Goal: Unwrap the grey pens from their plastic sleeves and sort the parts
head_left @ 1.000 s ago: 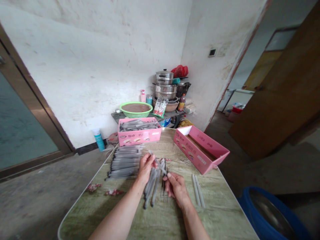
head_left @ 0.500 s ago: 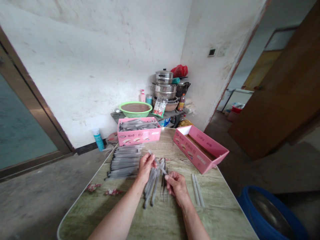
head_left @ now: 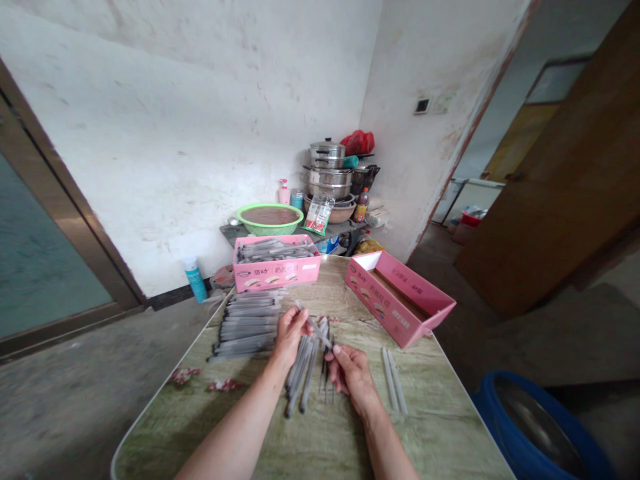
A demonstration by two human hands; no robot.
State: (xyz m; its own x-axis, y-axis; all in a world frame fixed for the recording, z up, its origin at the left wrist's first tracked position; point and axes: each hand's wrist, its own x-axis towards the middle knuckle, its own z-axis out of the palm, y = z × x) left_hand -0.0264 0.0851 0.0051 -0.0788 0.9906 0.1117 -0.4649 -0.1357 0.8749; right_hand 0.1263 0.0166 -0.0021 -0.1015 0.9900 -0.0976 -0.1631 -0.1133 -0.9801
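A thin translucent plastic tube (head_left: 318, 329) slants between my two hands above the table. My left hand (head_left: 291, 335) pinches its upper part, and the fingertips of my right hand (head_left: 354, 375) close on its lower end. Under them lies a loose bunch of grey tubes with black ends (head_left: 299, 377). Several thin dark rods (head_left: 327, 373) are beside that bunch, partly hidden by my right hand. Left of my left hand, more grey black-ended tubes (head_left: 247, 327) are laid in a stacked row. Pale tubes (head_left: 394, 380) rest to the right of my right hand.
A pink box (head_left: 277, 275) full of grey tubes stands at the table's back left. Another pink box (head_left: 383, 303), its brown bottom showing, sits at the right edge. Behind are a green basin (head_left: 270, 228) and stacked pots (head_left: 329, 177). A blue tub (head_left: 500, 407) stands at lower right.
My hands keep their grip on the tube, with the right fingers shifted very slightly. The view has moved a little; the boxes and the laid-out tubes stay in place.
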